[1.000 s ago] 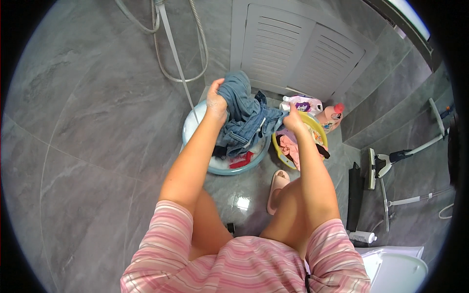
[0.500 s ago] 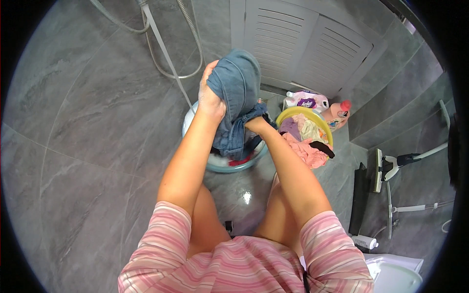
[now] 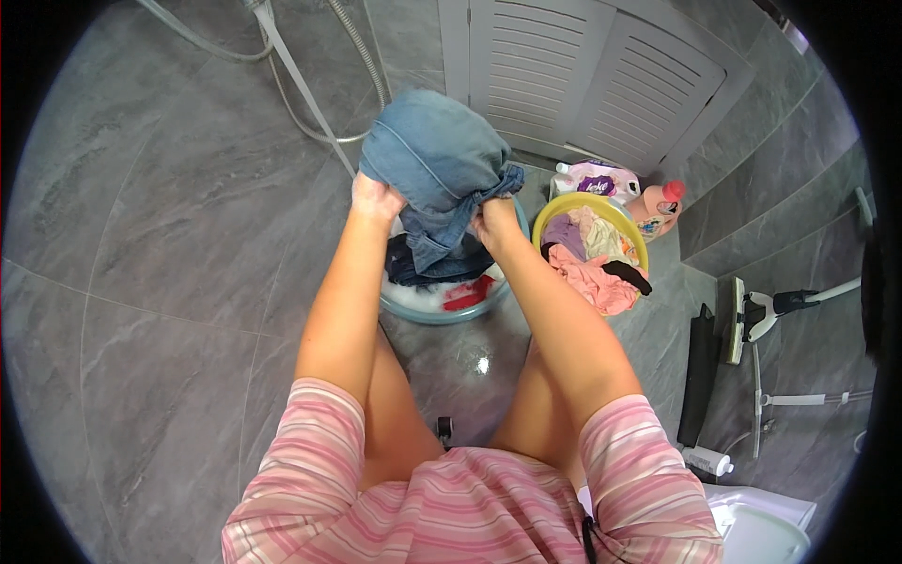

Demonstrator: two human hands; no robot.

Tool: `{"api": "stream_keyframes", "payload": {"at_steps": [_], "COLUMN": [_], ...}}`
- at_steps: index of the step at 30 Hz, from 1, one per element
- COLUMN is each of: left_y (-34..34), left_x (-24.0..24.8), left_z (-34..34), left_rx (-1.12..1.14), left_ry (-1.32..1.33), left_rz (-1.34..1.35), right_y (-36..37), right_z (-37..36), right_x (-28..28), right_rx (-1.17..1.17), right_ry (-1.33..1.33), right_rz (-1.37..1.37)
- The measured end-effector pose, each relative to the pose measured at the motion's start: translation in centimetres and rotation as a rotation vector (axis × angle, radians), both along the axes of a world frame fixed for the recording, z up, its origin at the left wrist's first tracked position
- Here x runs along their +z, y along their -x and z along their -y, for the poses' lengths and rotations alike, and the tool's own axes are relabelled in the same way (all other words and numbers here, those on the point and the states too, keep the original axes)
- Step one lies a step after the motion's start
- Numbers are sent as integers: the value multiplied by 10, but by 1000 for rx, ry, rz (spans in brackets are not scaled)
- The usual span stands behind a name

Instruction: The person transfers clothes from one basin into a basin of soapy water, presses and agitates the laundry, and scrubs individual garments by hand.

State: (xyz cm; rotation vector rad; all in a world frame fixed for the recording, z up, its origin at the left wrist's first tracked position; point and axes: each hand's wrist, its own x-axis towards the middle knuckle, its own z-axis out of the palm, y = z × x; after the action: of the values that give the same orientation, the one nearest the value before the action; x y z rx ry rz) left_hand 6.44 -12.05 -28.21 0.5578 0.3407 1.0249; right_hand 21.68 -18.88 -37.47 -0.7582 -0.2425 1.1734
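Observation:
Both my hands hold up a pair of blue jeans, bunched and hanging over a round blue basin. My left hand grips the left side of the denim, its fingers mostly tucked behind the cloth. On the other side my right hand is closed on a gathered lower part of the same garment. Down in the basin lie a dark blue garment, white suds and a red cloth. The jeans cover the basin's far part.
Right of the basin stands a yellow basin of mixed clothes, with a pink bottle and a pink-white pouch behind it. Louvred grey doors close off the back. A shower hose hangs at the far left; a squeegee-like cleaning tool is at right.
The jeans have swung left and spread wider between my hands. My left hand has moved left, and my right hand slightly up, uncovering more of the dark garment and red cloth.

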Motion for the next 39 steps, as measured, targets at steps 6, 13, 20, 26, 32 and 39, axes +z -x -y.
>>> {"api": "stream_keyframes", "payload": {"at_steps": [6,13,20,26,32,39], "left_y": [57,108,116,71,-5,-67], "left_x": [-48,-98,-127,-124,-116,-129], "left_z": [-42,-41,-56,-46,-23,9], "left_rx": [-6,-13,-388,-445,-503,-644], "left_ry": [-52,-94,-746,-790,-1012,-1183], "left_rz": [-972,-1113,-1819,-1707,-1770,-1737], "right_y": [3,-23,-62,-70,-118,-194], "right_z": [4,13,13,26,65,130], "right_x": [-21,3,2,16,18,10], "right_rx": [-10,124,83,165,153,14], "right_ry": [16,575,617,492,507,556], "right_rz": [87,546,538,472,459,469]}}
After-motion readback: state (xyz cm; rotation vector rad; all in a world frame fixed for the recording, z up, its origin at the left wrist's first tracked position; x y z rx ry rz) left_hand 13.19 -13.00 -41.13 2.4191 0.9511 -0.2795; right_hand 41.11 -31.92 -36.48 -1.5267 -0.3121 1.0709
